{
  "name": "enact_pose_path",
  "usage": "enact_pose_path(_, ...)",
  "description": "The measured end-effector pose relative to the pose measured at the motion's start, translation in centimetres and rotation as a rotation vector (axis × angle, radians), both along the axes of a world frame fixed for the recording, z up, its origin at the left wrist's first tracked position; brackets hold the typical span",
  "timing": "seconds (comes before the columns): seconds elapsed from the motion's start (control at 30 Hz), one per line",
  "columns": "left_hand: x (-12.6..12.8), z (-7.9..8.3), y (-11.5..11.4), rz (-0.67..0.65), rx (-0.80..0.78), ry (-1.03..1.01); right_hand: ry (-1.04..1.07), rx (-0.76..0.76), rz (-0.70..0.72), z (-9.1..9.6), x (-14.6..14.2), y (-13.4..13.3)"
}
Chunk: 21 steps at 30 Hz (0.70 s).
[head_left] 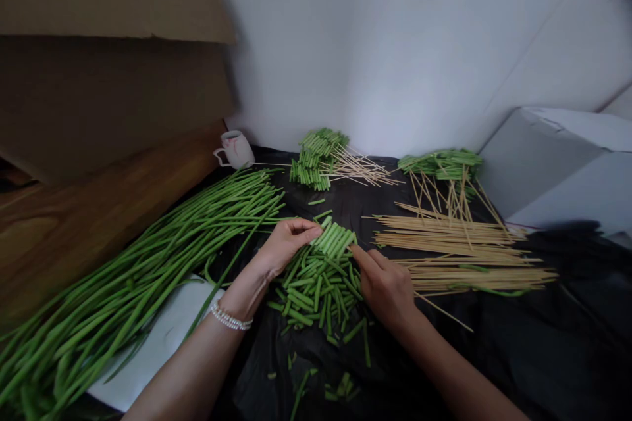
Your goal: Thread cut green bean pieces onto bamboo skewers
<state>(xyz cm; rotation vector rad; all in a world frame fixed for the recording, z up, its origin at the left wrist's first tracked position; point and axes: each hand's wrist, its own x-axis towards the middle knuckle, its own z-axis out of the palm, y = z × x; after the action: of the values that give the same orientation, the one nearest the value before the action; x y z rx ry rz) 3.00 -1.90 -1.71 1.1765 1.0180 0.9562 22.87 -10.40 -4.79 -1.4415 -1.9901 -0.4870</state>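
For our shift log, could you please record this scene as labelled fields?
Left hand: pinching the left end of a neat row of short, cut green stalks
Right hand: closed at the row's right end
Beneath the row: loose, cut green pieces
Left side: long, slender green stalks
Right side: thin, straight tan sticks
Back left: white, red-patterned mug

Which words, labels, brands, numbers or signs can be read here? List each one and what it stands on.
None can be read.
White mug: a pinkish-red marking, too small and blurred to tell whether it holds any lettering.
Brown cardboard box: no print visible on the sides that show.
White box: no print visible on the sides that show.
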Motion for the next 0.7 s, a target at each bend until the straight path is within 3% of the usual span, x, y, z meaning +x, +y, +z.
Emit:
enact_pose_path(0.27,0.4,0.0,-0.2,0.014,0.014,-0.022,-0.021,0.01,-0.015,0.1,0.1,0.1)
enact_pose_path(0.43,0.9,-0.2,-0.5,-0.056,0.056,-0.008,0.043,0.028,-0.061,0.4,1.1,0.6)
enact_pose_path(0.53,1.1,-0.4,-0.8,-0.152,0.194,0.18,0.074,0.047,-0.104,0.6,1.8,0.9)
enact_pose_path(0.7,0.9,-0.2,-1.5,-0.365,0.587,0.582,0.07,0.041,-0.101,0.8,1.9,0.9)
